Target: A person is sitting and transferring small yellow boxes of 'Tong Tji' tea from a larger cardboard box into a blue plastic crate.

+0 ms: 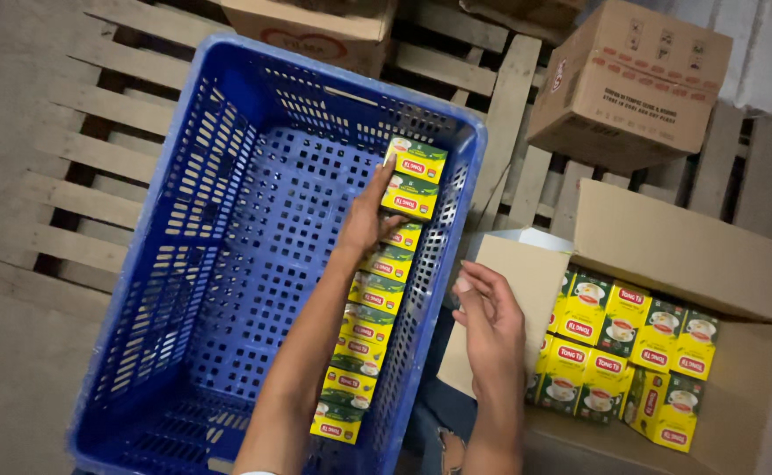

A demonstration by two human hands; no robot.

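Note:
My left hand (370, 215) reaches into a blue plastic crate (184, 176) and presses on the yellow-and-green tea boxes (412, 176) at the far end of a row. That row of several small boxes (364, 352) runs along the crate's right wall. My right hand (491, 321) hovers empty, fingers loosely apart, beside the flap of an open cardboard carton (667, 237). Inside the carton stand more of the same tea boxes (623, 352).
The crate rests on wooden pallets (78, 176). A closed cardboard box (628, 84) lies at the upper right, another carton (316, 26) at the top edge behind the crate. Bare concrete floor (8, 369) shows at the left.

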